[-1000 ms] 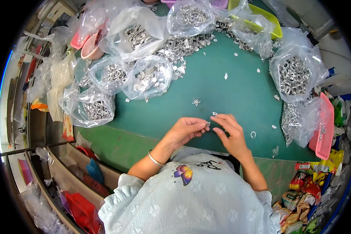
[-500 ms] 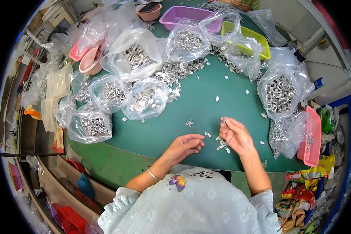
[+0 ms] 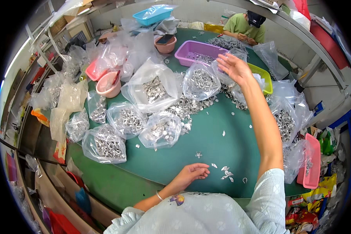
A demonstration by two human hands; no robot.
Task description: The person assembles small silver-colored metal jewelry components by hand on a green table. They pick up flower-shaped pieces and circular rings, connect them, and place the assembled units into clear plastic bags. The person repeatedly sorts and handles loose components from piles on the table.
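My left hand rests low over the green table, its fingers loosely bent and apart, with nothing seen in it. Just beyond it lies a silver flower-shaped metal piece. Right of its fingertips are a leaf-shaped piece and a small cluster of silver leaf-shaped pieces. A small open metal ring lies right of that cluster. My right hand reaches far out with fingers spread, holding nothing visible. It is above the clear bags between the purple basin and the yellow-green basin.
Clear bags of silver parts, including one bag, stand on the left. Loose parts are heaped mid-table. A pink basin sits at the right edge. Across the table sits a person in a green shirt.
My right hand has left the near cluster, where it pinched a small piece, and stretched far forward, opening. A ring now shows beside the cluster. The view has tilted up.
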